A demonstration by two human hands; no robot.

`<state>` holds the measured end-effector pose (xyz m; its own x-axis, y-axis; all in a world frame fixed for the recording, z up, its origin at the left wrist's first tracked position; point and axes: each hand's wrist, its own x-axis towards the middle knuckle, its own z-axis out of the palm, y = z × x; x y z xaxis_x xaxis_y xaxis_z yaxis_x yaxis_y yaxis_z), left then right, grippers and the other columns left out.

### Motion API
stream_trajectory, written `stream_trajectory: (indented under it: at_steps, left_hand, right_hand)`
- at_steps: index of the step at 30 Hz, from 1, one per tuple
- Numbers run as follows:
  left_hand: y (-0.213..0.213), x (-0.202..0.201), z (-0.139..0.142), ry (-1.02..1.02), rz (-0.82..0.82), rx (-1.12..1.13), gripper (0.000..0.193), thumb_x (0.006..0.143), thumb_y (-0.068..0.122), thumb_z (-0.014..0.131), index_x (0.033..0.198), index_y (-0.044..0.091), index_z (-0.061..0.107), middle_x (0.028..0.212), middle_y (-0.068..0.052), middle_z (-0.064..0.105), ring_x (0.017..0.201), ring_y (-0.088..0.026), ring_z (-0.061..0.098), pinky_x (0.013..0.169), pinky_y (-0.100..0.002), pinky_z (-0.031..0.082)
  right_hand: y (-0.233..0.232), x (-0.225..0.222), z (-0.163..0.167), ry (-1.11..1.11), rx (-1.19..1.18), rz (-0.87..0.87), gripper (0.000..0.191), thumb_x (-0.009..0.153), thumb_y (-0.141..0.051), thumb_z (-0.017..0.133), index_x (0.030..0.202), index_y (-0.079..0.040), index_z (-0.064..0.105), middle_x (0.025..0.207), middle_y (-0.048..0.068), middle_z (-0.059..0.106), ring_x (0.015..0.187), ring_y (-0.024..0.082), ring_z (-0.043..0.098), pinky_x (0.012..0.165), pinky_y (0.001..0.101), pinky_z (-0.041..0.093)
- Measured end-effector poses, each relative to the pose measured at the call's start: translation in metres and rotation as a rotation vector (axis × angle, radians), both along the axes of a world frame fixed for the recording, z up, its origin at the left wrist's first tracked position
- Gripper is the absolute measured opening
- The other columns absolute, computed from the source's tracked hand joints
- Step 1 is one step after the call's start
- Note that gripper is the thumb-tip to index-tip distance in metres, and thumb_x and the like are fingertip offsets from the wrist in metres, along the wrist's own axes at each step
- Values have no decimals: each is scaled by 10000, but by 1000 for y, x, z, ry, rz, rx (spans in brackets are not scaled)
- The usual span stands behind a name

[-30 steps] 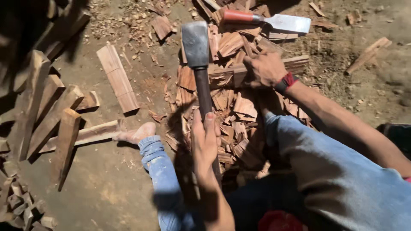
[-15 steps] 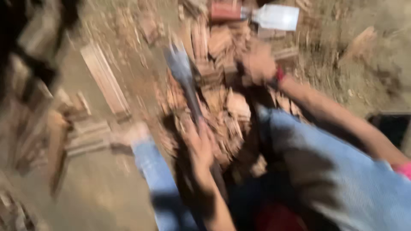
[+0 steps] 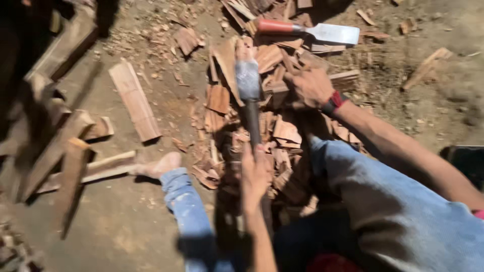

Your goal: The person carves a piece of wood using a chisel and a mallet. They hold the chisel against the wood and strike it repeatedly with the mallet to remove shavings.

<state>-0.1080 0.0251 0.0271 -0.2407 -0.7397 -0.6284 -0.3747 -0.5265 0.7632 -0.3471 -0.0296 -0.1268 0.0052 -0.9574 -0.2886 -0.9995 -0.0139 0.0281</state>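
My left hand (image 3: 254, 174) grips the dark handle of a hatchet (image 3: 248, 80), whose grey metal head sits low over a heap of split reddish wood pieces (image 3: 282, 131). My right hand (image 3: 312, 85), with a red band at the wrist, holds a piece of wood (image 3: 275, 86) on the heap just right of the hatchet head. My legs in blue jeans frame the heap, and my bare left foot (image 3: 156, 166) rests on the dirt.
A chisel with a red handle and wide steel blade (image 3: 312, 31) lies beyond the heap. A flat wooden plank (image 3: 133, 100) lies on the dirt at left. Several long wood stakes (image 3: 60, 151) lean at the far left. Chips litter the ground.
The hatchet head has come down from a raised position toward the wood held by my right hand. The view has shifted slightly through a blurred swing.
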Motion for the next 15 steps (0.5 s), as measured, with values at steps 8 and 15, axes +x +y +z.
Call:
stream_trajectory:
  at_steps: [8,15]
  left_hand:
    - [-9,27,69,254,-36,-394,426,1103,379,431,1308,6,465,769,25,507,564,-60,445,470,-207,383]
    - [-15,5,7,-4,-1,-33,354,1065,370,460,1174,37,504,654,24,453,488,-54,436,397,-206,390]
  right_hand:
    - [4,-2,-3,-174,127,-23,930,655,-766,796,1357,-231,505,707,22,597,713,211,589,631,392,454]
    - [9,3,-1,-184,-287,20,748,624,-645,791,1220,-250,568,806,-6,673,722,209,648,590,426,465]
